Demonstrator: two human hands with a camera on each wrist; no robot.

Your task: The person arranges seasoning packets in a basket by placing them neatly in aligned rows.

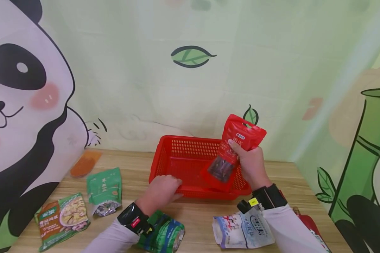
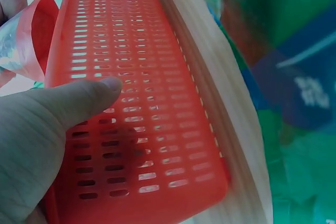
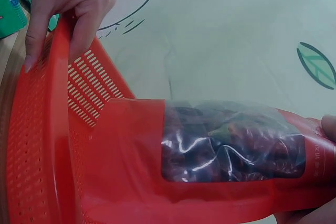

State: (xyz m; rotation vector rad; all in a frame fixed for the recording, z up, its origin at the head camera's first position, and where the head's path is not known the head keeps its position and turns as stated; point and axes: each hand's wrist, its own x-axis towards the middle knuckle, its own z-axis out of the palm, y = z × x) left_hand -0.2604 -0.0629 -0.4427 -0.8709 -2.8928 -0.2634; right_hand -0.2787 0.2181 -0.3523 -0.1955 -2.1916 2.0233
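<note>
A red perforated plastic basket [image 1: 190, 140] stands on the wooden table against the backdrop. My left hand [image 1: 160, 193] grips its near rim, the thumb on the outer wall and the other fingers over the inside. In my right hand [image 1: 254, 165] is a red pouch [image 1: 229, 154] with a clear window showing dark dried contents, perhaps dried chillies. It tilts over the right part of the basket, its lower end inside the basket's outline. The right wrist view shows the pouch's window [image 3: 231, 145] up close, with my right fingers at its far end.
Left of the basket lie a green pouch [image 1: 104, 189], a brown-green food bag [image 1: 63, 219] and an orange-brown packet [image 1: 85, 163]. Nearer me are a green-blue pouch [image 1: 166, 232] under the left wrist, a white-blue bag [image 1: 240, 228] and a red package [image 1: 313, 226] partly behind the right forearm.
</note>
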